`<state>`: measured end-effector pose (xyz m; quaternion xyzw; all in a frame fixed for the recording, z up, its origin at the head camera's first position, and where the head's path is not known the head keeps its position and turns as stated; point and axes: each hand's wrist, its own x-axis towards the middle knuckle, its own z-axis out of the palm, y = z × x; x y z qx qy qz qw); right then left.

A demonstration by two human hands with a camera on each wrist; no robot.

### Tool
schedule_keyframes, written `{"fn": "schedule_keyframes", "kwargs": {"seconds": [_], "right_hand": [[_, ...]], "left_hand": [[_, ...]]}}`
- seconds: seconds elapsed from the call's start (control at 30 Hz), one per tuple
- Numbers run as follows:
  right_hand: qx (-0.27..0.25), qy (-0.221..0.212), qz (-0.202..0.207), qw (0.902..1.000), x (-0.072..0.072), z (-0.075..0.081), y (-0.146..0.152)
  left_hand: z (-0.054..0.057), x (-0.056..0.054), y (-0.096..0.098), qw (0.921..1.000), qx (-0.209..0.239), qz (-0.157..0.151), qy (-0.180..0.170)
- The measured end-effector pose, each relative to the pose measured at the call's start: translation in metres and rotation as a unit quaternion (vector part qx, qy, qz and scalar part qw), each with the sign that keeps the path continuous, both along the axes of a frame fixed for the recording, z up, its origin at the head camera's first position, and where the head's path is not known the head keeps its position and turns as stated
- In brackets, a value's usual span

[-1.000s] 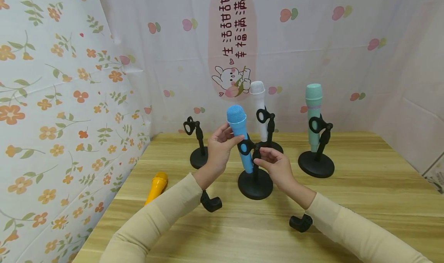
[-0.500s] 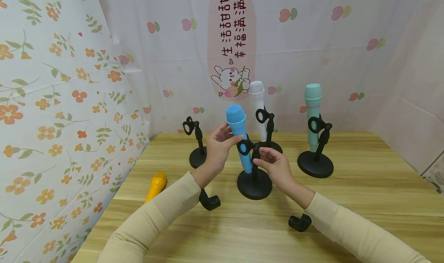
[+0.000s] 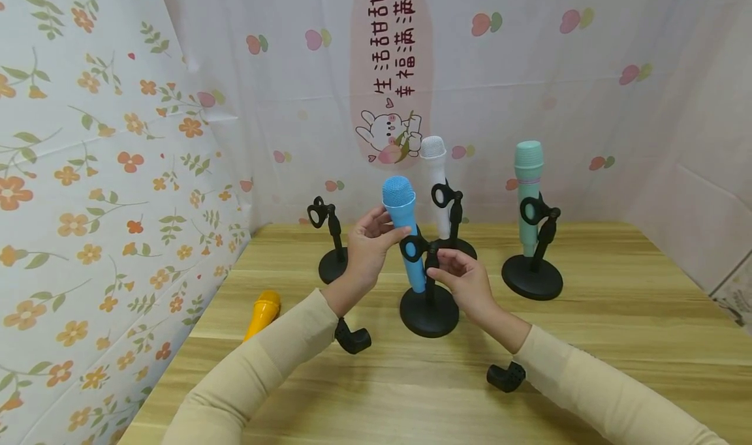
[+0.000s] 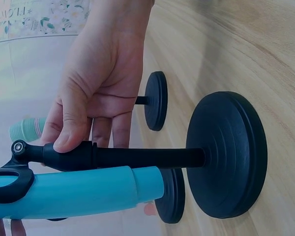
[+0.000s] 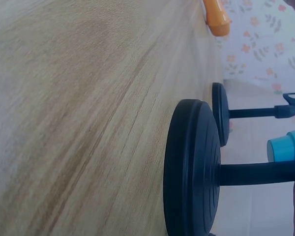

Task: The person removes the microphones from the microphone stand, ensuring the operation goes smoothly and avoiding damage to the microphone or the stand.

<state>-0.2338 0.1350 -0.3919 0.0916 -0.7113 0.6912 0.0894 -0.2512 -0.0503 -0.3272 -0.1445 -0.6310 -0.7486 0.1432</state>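
Pale wood grain covers the table (image 3: 411,399), which runs from the near edge back to a cloth backdrop. Nearest, two cream sleeves reach in from left and right. Just beside the left wrist is a small black angled piece (image 3: 354,340), and by the right sleeve's cuff is another black piece (image 3: 504,378). Over on the left, an orange microphone (image 3: 266,309) lies on the table, its lower part hidden behind the left sleeve.

Slightly farther, near the middle, stands the front stand (image 3: 429,318), black, with its round base flat on the table. The right hand (image 3: 468,287) pinches its post from the right, thumb on the near side. From the left, the left hand (image 3: 365,256) grips the blue microphone (image 3: 399,200), thumb across the near side of the handle and fingers behind. That microphone sits at the front stand's clip, one side of the clip lying across the handle; it tilts, head up and to the left, and its lower end is apart from the base.

Beyond, to the right, a mint green microphone (image 3: 529,164) stands nearly upright at the clip of the right stand (image 3: 532,280). At the far left is the left stand (image 3: 336,236), its clip raised. Farther back, a white microphone (image 3: 433,154) leans slightly at the clip of the rear stand (image 3: 455,220). Behind everything hangs the backdrop (image 3: 294,106), printed with fruit, a rabbit and Chinese characters; a flowered cloth (image 3: 76,223) covers the left side.
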Motion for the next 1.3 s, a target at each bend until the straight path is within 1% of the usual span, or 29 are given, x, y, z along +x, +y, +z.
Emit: {"fn": "schedule_keyframes", "kwargs": {"seconds": [0.2, 0.47, 0.67, 0.9, 1.1, 1.3], "right_hand": [[0.000, 0.009, -0.002, 1.0000, -0.001, -0.002, 0.000], [0.001, 0.014, -0.002, 0.9999, 0.001, 0.000, 0.000], [-0.018, 0.018, -0.001, 0.9997, 0.001, -0.002, -0.001], [-0.019, 0.022, -0.001, 0.9996, 0.000, -0.002, -0.001], [-0.017, 0.021, -0.002, 0.9996, 0.001, -0.002, 0.000], [-0.016, 0.020, -0.001, 0.9997, 0.001, -0.002, 0.000]], "left_hand": [[0.002, 0.001, 0.000, 1.0000, 0.000, 0.000, 0.000], [0.003, 0.000, 0.000, 1.0000, 0.000, -0.001, 0.002], [0.004, -0.003, -0.001, 0.9998, 0.011, -0.009, 0.012], [0.009, -0.004, -0.001, 0.9999, 0.012, -0.005, 0.007], [0.015, -0.004, -0.001, 0.9997, 0.018, -0.008, 0.013], [0.020, -0.004, -0.001, 0.9997, 0.023, -0.005, 0.008]]}}
